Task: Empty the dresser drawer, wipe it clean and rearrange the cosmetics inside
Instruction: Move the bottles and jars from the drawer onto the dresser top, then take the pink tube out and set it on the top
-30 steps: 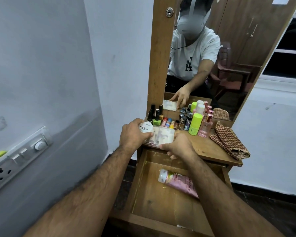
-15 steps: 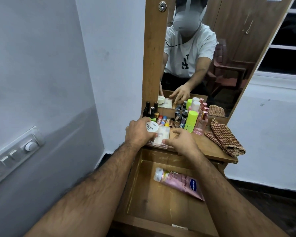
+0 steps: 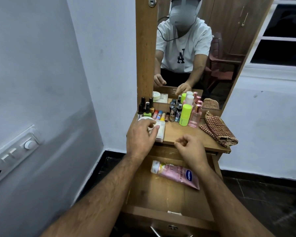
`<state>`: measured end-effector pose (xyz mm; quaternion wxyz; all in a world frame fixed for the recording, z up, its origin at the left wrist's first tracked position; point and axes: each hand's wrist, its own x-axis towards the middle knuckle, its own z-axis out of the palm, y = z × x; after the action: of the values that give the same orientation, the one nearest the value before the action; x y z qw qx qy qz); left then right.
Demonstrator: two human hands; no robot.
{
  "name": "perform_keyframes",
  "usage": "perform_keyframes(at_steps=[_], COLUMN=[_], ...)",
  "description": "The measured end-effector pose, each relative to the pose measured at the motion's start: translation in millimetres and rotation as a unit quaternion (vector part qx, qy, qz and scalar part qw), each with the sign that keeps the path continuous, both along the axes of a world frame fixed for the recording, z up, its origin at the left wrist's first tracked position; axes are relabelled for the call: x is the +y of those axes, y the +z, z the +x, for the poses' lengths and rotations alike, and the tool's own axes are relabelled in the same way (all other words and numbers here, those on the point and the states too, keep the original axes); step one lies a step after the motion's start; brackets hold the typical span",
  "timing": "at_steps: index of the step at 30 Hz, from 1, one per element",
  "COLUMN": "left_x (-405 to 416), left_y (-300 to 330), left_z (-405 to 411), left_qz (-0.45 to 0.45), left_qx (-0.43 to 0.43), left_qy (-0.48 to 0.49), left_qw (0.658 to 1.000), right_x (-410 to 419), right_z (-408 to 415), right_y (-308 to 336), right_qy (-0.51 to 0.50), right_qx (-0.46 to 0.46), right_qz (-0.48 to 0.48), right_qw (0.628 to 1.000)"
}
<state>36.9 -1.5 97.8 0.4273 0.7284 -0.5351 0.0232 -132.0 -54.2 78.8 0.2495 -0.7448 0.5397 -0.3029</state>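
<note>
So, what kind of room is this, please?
Probably a bedroom or dressing corner at home: a wooden dresser top under a tall mirror, a row of cosmetics, and an open drawer holding a pink lotion tube.

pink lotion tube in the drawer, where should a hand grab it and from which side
Grip the pink lotion tube across its round middle, coming straight down from above. It lies flat on the drawer floor, cap toward the back left, nothing touching it. The right hand hangs closest, holding nothing.

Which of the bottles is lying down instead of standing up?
The pink tube, alone in the drawer. The bottles on the dresser top all stand upright.
</note>
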Motion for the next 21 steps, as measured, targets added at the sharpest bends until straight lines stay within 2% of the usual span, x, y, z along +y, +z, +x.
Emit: perform_keyframes(at_steps=[5,9,12,15,21], left_x=[26.5,34.6,40.5,43.4,45.9], left_y=[-15.4,-35.6,-55.3,-62.7,-65.8], left_z=[-34.5,-41.9,-37.7,-32.1,-26.5], left_qz=[0.057,0.126,0.192,0.204,0.235], left_qx=[0.027,0.037,0.05,0.087,0.107], left_qy=[-0.071,-0.051,-0.028,-0.003,-0.001], left_qw=[0.995,0.99,0.98,0.975,0.966], right_x=[22.2,31.7,33.1,34.4,34.6], right_z=[-10.9,-14.5,-10.8,-8.1,-9.6], right_y=[-27.5,-48.1,-53.7,-54.8,-59.0], right_qy=[0.062,0.09,0.094,0.107,0.085], right_qx=[0.191,0.266,0.308,0.345,0.314], right_qz=[0.052,0.045,0.023,0.024,0.075], right_qw=[0.978,0.959,0.946,0.932,0.943])
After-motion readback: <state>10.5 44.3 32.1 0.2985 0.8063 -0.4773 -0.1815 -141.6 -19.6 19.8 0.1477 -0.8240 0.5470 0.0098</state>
